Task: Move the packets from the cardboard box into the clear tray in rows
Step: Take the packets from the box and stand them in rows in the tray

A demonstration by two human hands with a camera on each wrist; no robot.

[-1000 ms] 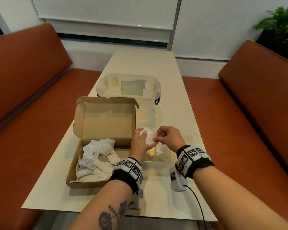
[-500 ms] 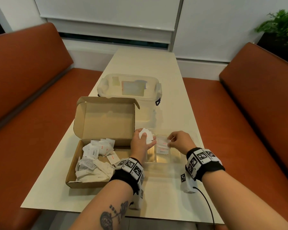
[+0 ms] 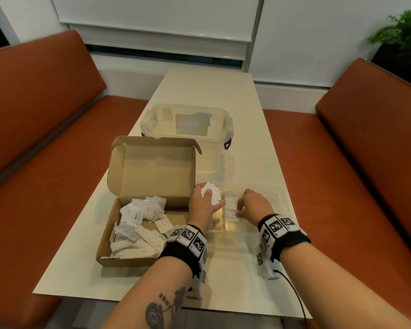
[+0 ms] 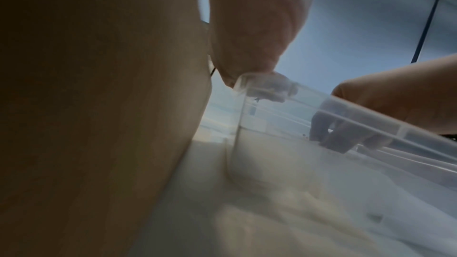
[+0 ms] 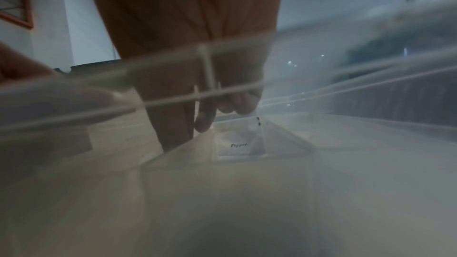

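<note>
Mid-transfer: we're laying packets into the tray one at a time, feeding from a stack.

Box point(image 3: 138, 233), at 9 o'clock of our hands: lid up, still holds a loose heap of white packets point(image 3: 140, 224), some marked Salt or Pepper.

Left hand point(image 3: 203, 205): fingers curled round a small stack point(image 3: 210, 191) of packets, held over the tray's left edge.

Tray point(image 3: 280, 198), at 3 o'clock of the box: a few packets point(image 3: 231, 207) lie in one narrow compartment; the other sections look bare from here.

Right hand point(image 3: 254, 205): reaches into that compartment, fingertips on a packet; can't tell if it pinches it or just presses it flat.

Next, we think: seat this packet square against its neighbour, then pull the next one off the left-hand stack.

Lidded tub point(image 3: 188, 124) at 12 o'clock, not in play.
</note>
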